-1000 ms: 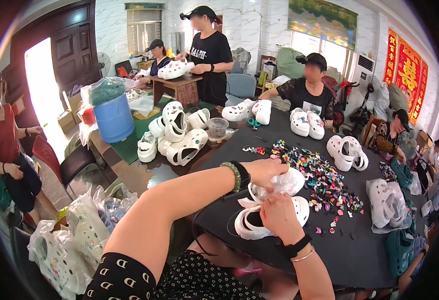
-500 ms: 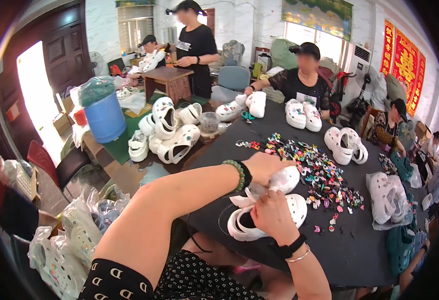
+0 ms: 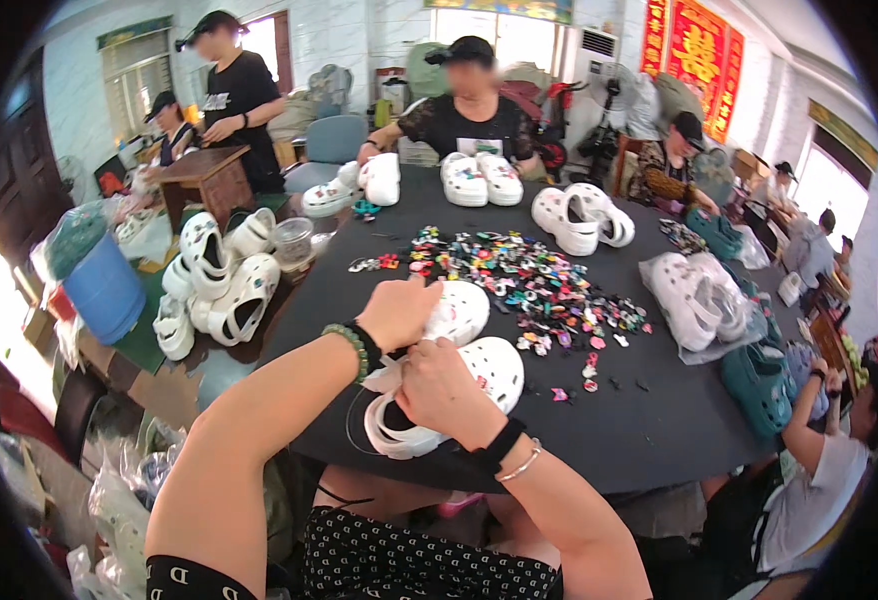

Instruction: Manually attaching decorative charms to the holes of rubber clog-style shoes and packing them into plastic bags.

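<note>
Two white clogs lie side by side at the table's near edge. My left hand (image 3: 397, 312), with a green bead bracelet and a black band, is closed at the opening of the farther clog (image 3: 462, 312); its fingertips are partly hidden. My right hand (image 3: 447, 388) reaches over the nearer clog (image 3: 497, 372), its fingers pinched together against the farther one. What those fingers pinch is hidden. Small charms dot the nearer clog's upper, and its heel strap points towards me. Just beyond the clogs spreads a heap of colourful shoe charms (image 3: 519, 275).
More white clogs (image 3: 249, 295) are piled on the left. A bagged pair (image 3: 694, 300) lies right, beside teal clogs (image 3: 759, 385). A pair (image 3: 584, 218) and another pair (image 3: 481, 180) stand farther back. Several people work around the dark table (image 3: 599, 440). A blue barrel (image 3: 106, 290) stands left.
The view has swung to the right, so everything appears farther left. Both hands stay at the farther clog; clear plastic seen near my fingers earlier is now mostly hidden.
</note>
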The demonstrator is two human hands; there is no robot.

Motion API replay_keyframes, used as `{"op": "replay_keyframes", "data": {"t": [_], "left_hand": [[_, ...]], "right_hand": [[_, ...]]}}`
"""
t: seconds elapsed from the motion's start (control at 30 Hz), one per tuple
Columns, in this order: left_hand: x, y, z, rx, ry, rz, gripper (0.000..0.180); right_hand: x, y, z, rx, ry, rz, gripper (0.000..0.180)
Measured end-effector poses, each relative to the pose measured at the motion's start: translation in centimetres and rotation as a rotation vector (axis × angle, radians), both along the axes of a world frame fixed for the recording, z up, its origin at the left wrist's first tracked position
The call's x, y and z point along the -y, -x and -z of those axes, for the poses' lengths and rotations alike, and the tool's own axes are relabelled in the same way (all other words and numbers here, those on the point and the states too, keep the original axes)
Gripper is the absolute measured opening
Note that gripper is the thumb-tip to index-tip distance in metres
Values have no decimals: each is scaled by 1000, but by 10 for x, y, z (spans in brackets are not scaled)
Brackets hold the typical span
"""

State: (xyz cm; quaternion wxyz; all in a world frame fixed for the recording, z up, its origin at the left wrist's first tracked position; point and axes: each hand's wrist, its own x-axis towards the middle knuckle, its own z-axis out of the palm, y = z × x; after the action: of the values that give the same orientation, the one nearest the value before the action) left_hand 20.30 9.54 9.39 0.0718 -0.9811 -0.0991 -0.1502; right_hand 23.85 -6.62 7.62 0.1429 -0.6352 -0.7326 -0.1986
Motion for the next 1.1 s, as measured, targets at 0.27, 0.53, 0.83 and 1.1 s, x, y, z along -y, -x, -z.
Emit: {"op": "replay_keyframes", "data": {"t": [0.27,0.53,0.83,1.1], "left_hand": [[-21,12,-11,-71,519,22,95],[6,46,-24,191,485,38,95],[113,100,-18,298,840,-31,29],[83,51,48,174,1816,26,37]], "right_hand": [[10,10,7,91,-151,49,31],[57,18,6,-341,-224,-92,30],[154,-23,77,-452,-541,474,30],[155,-26,95,-321,-417,560,18]]}}
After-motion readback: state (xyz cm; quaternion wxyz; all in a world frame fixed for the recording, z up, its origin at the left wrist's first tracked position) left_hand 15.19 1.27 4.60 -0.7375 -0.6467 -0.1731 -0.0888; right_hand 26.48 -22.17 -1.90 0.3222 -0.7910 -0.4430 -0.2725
